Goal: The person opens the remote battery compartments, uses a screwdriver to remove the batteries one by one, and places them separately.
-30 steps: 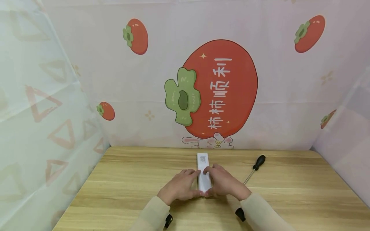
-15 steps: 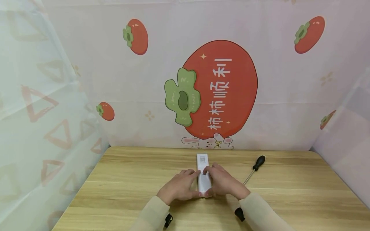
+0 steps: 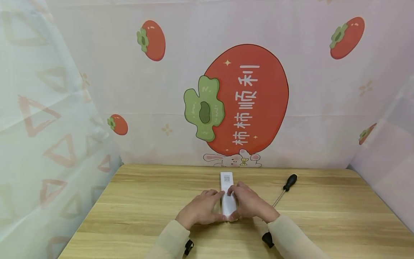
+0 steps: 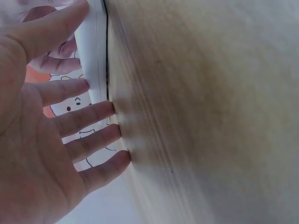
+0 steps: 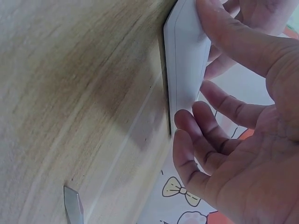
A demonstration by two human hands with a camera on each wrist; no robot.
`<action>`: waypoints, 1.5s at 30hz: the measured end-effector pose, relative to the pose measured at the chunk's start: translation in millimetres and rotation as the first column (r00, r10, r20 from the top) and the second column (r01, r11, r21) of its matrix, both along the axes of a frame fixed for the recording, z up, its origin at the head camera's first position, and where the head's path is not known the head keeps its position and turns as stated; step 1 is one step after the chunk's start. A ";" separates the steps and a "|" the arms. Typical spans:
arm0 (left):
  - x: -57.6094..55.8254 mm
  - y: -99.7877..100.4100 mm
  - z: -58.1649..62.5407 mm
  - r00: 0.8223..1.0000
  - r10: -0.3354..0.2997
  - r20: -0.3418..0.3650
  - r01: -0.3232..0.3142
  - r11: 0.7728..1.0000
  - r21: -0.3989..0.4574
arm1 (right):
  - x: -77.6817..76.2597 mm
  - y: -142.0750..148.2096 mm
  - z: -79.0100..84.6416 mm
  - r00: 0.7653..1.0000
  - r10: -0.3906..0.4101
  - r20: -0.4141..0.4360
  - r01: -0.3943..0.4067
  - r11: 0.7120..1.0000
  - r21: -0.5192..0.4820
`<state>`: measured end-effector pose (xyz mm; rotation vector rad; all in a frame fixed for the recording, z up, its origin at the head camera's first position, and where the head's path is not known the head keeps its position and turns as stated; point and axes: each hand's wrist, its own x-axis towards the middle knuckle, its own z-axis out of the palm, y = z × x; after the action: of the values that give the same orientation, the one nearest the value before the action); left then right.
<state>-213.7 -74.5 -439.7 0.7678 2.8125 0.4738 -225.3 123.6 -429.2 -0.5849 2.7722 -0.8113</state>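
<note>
A long white remote control (image 3: 229,207) lies on the table with a QR-code label facing up, pointing away from me. My left hand (image 3: 201,208) holds it from the left, thumb at the near end and index fingertip at the side edge. In the left wrist view its other fingers (image 4: 86,117) stretch out past the remote. From the right, my right hand (image 3: 251,203) grips it, the thumb at the near end and the bent index finger on the upper face by a small dark notch. The remaining right fingers (image 5: 187,151) are bent beside it.
A screwdriver with a black handle (image 3: 290,182) lies right of the hands. Another black handle (image 3: 267,240) shows beside the right sleeve. A flat metal tip (image 5: 73,205) appears in the right wrist view. A small black object (image 3: 189,247) sits by the left sleeve. A printed cloth (image 3: 168,90) stands behind the table.
Both hands stay at the same places on the remote control, which has hardly moved. Only the left side of the cloth shifts slightly.
</note>
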 end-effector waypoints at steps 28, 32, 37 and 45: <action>2.4 2.1 1.9 1.000 0.008 0.023 -0.008 1.000 -0.003 | 9.4 1.8 -3.2 0.996 0.003 -0.086 -0.005 1.000 -0.025; 1.8 2.8 2.3 1.000 -0.002 0.004 0.002 1.000 -0.008 | 9.7 4.8 0.3 0.997 -0.002 -0.079 -0.001 0.999 -0.038; 1.2 2.6 2.4 1.000 -0.008 -0.019 0.007 1.000 -0.012 | 9.1 9.1 5.1 0.997 0.015 -0.076 -0.022 0.995 -0.097; -0.2 2.1 2.6 1.000 -0.011 -0.024 0.011 1.000 -0.005 | 6.7 10.8 1.9 0.993 0.047 -0.108 -0.068 0.977 -0.200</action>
<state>-213.9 -72.5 -437.1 0.7934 2.8287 0.4589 -218.6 134.4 -427.3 -0.7587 2.7670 -1.0900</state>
